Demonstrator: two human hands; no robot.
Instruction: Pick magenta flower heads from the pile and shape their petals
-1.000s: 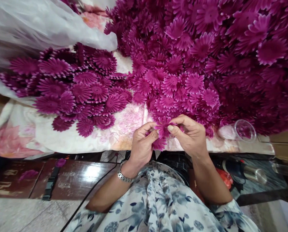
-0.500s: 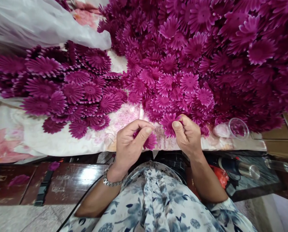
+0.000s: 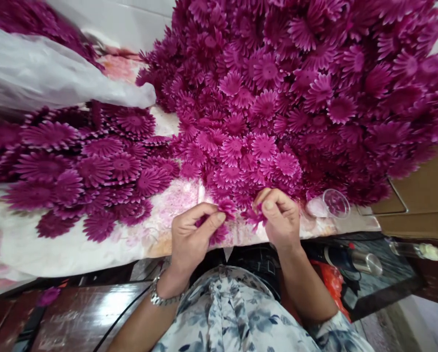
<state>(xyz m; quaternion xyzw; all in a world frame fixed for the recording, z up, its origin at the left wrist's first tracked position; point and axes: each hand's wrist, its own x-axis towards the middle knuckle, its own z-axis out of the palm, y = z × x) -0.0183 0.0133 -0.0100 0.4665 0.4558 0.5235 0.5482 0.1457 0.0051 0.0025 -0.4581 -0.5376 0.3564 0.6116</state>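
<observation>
A big heap of magenta fabric flowers [image 3: 299, 93] fills the right and middle of a cloth-covered surface [image 3: 75, 249]. A flatter spread of larger magenta flowers [image 3: 82, 166] lies to the left. My left hand [image 3: 191, 237] is closed in a pinch on a small flower [image 3: 219, 233] near the front edge. My right hand [image 3: 279, 217] is closed on another flower [image 3: 254, 217] at the foot of the big heap. The two hands are a short way apart.
A clear plastic cup [image 3: 331, 204] lies on its side right of my right hand. A translucent plastic bag [image 3: 46, 73] covers the back left. Brown cardboard [image 3: 417, 200] sits at the right. Below the surface are a dark wooden floor [image 3: 79, 318], a cable and a metal cylinder [image 3: 365, 261].
My hands, together on one flower a second ago, have parted; each now holds a flower. The right hand has gone to the foot of the heap. The view has tilted upward.
</observation>
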